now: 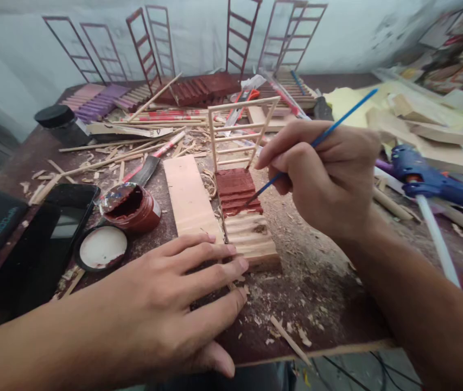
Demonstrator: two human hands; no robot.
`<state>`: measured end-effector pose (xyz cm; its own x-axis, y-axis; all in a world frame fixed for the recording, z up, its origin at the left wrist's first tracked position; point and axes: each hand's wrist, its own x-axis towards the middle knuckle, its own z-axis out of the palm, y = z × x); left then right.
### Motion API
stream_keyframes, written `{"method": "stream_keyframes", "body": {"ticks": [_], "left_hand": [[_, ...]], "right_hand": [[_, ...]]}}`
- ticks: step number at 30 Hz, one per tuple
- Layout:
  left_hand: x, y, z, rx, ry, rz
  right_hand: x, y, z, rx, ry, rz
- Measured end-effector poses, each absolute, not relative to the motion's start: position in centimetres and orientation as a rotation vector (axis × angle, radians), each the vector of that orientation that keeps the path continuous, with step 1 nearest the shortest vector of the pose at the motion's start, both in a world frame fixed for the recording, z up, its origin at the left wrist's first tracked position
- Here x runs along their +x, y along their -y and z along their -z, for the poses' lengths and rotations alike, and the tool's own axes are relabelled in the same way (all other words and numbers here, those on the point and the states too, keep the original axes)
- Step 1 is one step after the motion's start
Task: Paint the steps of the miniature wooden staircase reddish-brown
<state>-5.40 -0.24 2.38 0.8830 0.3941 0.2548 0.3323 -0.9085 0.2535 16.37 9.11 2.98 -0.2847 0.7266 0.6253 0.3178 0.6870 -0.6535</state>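
Between the fingers of my right hand (321,174) is a thin blue paintbrush (347,115), its tip at the ridged wooden piece (251,233). The far half of that piece carries dark red paint; the near half is bare wood. A small bare stick frame with rungs (235,138) rises from its far end. My left hand (190,282) lies flat with fingers spread, fingertips at the piece's left edge and over the near end of a plain wooden board (188,190). An uncapped jar of dark red paint (133,209) stands to the left, with its lid (103,247) beside it.
A black phone (48,244) lies at the left, near a dark lidded jar (62,125). Several painted frames (239,38) lean at the back wall. A blue glue gun (438,179) rests at the right. Wood shavings and sticks litter the table (316,293).
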Motion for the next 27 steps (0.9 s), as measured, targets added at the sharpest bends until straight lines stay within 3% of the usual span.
{"method": "stream_keyframes", "body": {"ticks": [27], "left_hand": [[-5.53, 0.41, -2.18, 2.859, -0.553, -0.460]], "right_hand": [[16.98, -9.64, -3.14, -0.809, 1.870, -0.475]]}}
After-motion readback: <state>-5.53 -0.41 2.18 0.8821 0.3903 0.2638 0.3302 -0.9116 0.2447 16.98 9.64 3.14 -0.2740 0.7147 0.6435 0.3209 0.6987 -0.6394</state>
